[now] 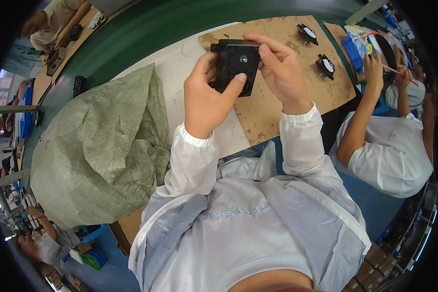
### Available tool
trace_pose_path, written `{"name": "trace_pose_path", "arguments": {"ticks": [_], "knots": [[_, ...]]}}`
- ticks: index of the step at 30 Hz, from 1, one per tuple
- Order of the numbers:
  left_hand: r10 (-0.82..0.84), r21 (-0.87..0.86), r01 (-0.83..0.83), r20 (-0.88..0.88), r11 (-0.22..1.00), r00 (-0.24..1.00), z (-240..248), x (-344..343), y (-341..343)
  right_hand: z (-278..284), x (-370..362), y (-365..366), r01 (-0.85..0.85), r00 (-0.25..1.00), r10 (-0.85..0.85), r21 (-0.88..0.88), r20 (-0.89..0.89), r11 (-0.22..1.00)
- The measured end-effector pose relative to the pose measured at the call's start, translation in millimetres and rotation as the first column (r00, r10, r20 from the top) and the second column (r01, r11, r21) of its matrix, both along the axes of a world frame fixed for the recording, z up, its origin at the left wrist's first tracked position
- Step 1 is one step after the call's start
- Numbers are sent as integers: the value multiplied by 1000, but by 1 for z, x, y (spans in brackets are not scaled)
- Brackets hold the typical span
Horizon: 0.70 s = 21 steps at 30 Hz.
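Observation:
Above the bench, a black box-shaped plastic housing (pixel 233 58) is held up in front of me, with a small round metal piece on its face. My left hand (pixel 207 92) grips its left side, the thumb pressed on the lower part of the face. At the top right corner, my right hand (pixel 283 70) pinches the housing between thumb and forefinger. Fingers behind the housing are partly hidden. To the right, two black parts with white oval centres, one farther (pixel 307 34) and one nearer (pixel 326 66), lie on the brown board (pixel 272 117).
A large green woven sack (pixel 102 146) stands left of my arm. The green conveyor (pixel 175 31) runs along the bench's far side. At the right, a co-worker in a white shirt (pixel 389 151) handles a red stick near a blue bag (pixel 353 51). Other people sit at the left.

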<state>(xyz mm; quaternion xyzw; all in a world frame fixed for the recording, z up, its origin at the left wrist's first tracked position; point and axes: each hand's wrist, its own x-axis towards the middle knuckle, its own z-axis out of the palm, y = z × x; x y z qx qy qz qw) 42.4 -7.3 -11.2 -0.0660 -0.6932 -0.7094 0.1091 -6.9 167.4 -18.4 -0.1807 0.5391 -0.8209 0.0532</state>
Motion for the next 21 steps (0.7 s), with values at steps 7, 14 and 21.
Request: {"name": "trace_pose_path", "arguments": {"ticks": [7, 14, 21], "knots": [[80, -248, -90, -52, 965, 995, -21, 21, -40, -5, -30, -35, -151, 988, 151, 36, 23, 988], [454, -998, -67, -59, 2, 889, 0, 136, -121, -38, -169, -74, 142, 959, -169, 132, 228, 981], [658, -909, 69, -243, -411, 713, 51, 202, -185, -31, -201, -116, 707, 705, -341, 653, -622, 273]]}}
